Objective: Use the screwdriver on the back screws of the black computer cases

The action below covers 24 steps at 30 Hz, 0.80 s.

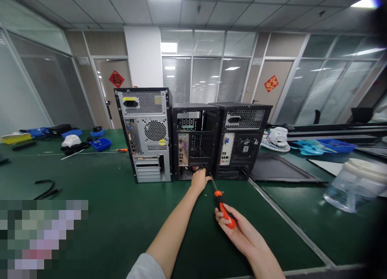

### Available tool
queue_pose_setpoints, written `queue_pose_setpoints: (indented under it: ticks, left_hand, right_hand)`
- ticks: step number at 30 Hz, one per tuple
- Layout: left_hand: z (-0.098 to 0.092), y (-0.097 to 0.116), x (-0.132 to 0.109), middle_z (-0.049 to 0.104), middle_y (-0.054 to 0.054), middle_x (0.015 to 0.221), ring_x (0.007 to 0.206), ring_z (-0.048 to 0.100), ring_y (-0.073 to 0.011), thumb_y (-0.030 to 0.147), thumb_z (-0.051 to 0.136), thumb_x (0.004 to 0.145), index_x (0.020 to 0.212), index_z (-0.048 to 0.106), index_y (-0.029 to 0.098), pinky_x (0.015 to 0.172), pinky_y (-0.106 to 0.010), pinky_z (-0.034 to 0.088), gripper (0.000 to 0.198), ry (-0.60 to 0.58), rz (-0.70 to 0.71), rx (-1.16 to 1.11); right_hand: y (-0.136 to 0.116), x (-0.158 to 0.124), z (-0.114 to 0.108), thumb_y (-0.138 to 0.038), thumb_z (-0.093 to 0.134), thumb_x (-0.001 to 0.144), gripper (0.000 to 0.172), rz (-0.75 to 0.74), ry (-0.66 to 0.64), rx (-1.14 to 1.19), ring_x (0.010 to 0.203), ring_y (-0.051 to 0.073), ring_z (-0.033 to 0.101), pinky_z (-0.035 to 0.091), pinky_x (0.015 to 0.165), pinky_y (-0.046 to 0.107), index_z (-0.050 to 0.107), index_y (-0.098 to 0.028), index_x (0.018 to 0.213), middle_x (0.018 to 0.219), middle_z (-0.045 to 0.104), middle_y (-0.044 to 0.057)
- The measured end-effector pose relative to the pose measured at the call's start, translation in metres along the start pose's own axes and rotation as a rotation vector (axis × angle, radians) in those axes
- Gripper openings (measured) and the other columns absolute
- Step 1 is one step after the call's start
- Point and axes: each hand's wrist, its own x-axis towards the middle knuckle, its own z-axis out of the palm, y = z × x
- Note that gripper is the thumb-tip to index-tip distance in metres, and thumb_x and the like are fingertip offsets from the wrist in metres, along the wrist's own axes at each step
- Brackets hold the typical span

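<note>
By the right grip (pixel 238 230), an orange-and-black screwdriver (pixel 220 198) is being clamped, its tip being pointed at the lower right corner of the middle computer case (pixel 196 144); whether contact is being made cannot be told. At the low opening of that case, the left grip (pixel 199 181) is being held partly out of sight, so whether anything is being grasped cannot be told. Upright on the green tabletop (pixel 105 226), the case is being flanked by a taller silver-backed tower (pixel 141 136) and a black tower (pixel 243 146).
</note>
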Motion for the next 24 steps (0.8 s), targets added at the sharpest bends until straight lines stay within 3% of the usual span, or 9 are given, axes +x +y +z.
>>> queue_pose_setpoints:
  ticks: [11,24]
  left_hand:
    - [-0.0023,0.0012,-0.0018,0.066,-0.007,0.108,0.103,0.064,-0.0224,0.037,0.063,0.085,0.107,0.057,0.021,0.085,-0.029,0.049,0.028,-0.007,-0.005,-0.008]
    - [0.0008,0.0002,-0.0003,0.067,-0.008,0.107,0.103,0.063,-0.0226,0.037,0.063,0.085,0.106,0.057,0.019,0.085,-0.029,0.048,0.027,0.0,-0.002,-0.008]
  right_hand:
    - [0.001,-0.0027,-0.0001,-0.014,0.044,0.089,0.014,0.008,0.034,0.086,0.065,0.01,0.056,0.049,0.049,0.018,0.052,-0.014,0.1,0.08,0.057,0.006]
    - [0.0024,-0.0026,-0.0005,-0.015,0.043,0.09,0.016,0.008,0.064,0.156,0.066,0.01,0.057,0.049,0.05,0.018,0.054,-0.013,0.102,0.081,0.058,0.006]
